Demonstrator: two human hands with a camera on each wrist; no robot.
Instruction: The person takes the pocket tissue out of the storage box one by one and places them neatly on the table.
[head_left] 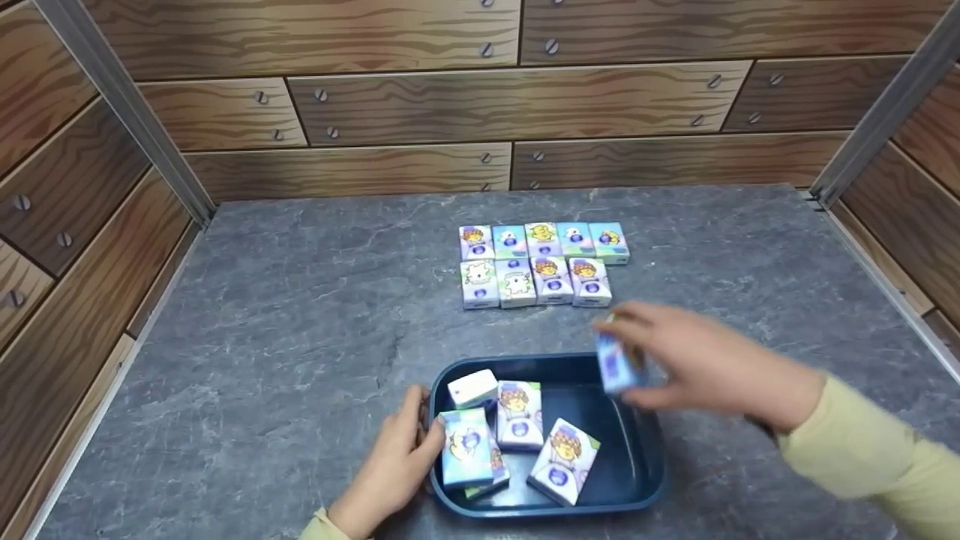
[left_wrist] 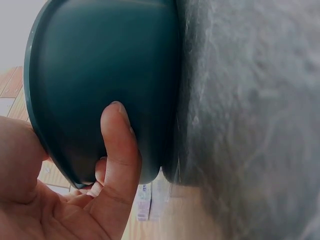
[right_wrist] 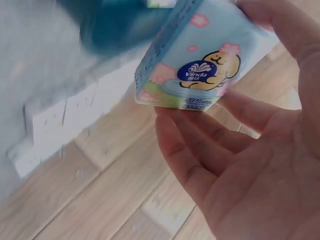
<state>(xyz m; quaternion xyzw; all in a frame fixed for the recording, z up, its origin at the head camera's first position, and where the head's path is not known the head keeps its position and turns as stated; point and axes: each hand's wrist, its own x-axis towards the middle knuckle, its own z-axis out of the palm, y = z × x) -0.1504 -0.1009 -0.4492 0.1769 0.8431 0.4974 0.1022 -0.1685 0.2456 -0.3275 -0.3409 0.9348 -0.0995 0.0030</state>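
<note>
The blue tissue pack (head_left: 612, 370) is pinched by the right hand (head_left: 697, 364), over the far right of the dark bin (head_left: 555, 513), whose wall is gripped by the left hand (head_left: 394, 459), presumably against sliding; nine packs (head_left: 553, 280) are aligned beyond

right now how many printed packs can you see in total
15 visible packs: five in the back row on the table, four in the front row, five in the tray, one in the right hand. More may hide under others there.
</note>
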